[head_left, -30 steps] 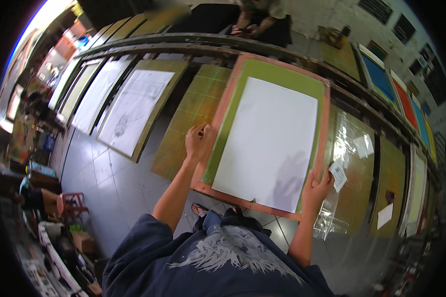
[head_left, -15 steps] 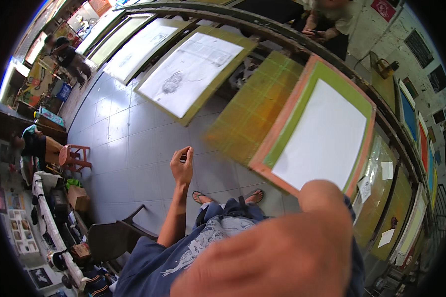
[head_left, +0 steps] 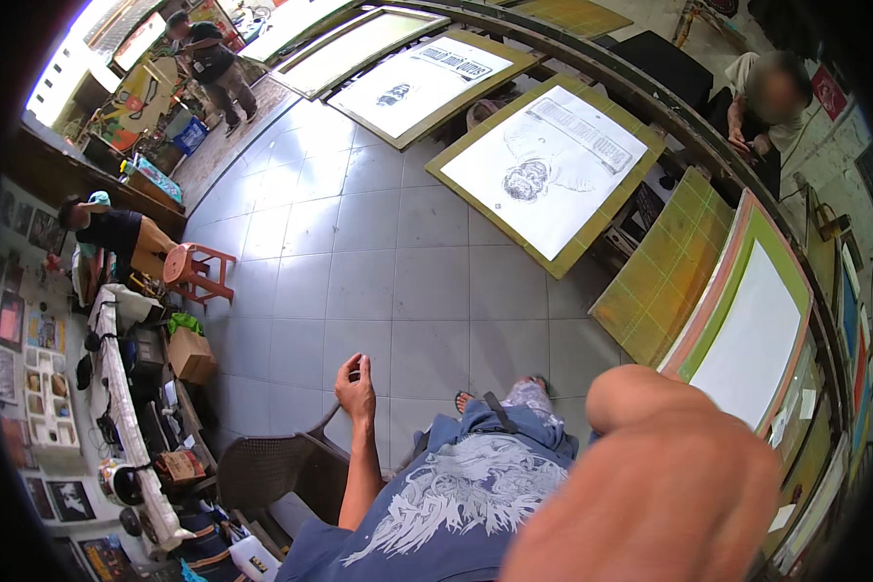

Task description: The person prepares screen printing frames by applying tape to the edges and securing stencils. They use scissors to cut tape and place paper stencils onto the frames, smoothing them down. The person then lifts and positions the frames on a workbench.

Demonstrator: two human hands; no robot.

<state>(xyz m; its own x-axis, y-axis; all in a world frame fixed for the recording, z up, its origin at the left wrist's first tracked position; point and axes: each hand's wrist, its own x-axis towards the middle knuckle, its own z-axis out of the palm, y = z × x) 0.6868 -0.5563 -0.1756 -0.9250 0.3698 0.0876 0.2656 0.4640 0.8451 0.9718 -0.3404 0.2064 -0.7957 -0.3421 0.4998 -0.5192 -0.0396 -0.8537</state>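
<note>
My left hand hangs over the tiled floor, fingers curled in to the thumb. A small dark spot shows between the fingertips, too little to name. Close to the camera, my right hand is large and blurred, and its fingers are hidden. Behind it, partly covered, a pink-edged screen frame with a green border carries a blank white sheet. Left of that is a tilted yellow-green gridded board. Farther off, a board holds a white sheet with a black drawing.
A second printed sheet and a pale frame continue along the rack. A seated person is behind it. At left are a red stool, a bent-over person, a dark chair and a standing person.
My view has swung left, so the boards and frames now sit farther right in it. My feet have shifted, and my right hand appears farther right. My left hand keeps its curled shape.
</note>
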